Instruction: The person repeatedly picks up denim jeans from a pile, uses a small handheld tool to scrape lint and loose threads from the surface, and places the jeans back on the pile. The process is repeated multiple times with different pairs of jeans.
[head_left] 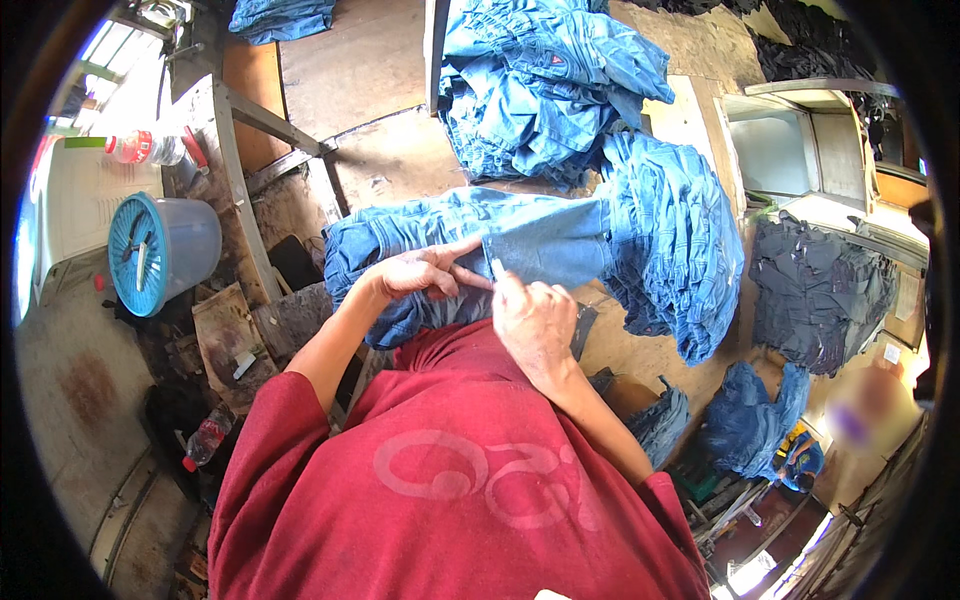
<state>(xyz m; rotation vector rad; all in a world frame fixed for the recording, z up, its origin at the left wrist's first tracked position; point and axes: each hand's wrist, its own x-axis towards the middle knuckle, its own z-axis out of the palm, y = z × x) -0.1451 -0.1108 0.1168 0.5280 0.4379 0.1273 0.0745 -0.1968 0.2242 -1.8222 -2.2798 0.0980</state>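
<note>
Across my lap lies a light blue denim garment [555,245], with darker folded denim [350,265] at its left end. My left hand [425,272] rests on this denim, two fingers stretched out and spread toward a seamed edge and the others bent. Close to its fingertips, my right hand [535,320] is closed at the same edge, and a small pale tip shows above its fingers. What that tip belongs to is hidden in the grip. To the right, a thick stack of gathered denim garments [675,240] touches the piece under my hands.
More blue denim [545,85] is heaped ahead. At left stand a clear bucket with a blue lid [140,250] and a plastic bottle [150,148]. Dark garments [815,290] are piled at right, near a blurred patch [870,410]. A wooden frame [245,190] rises left of my lap.
</note>
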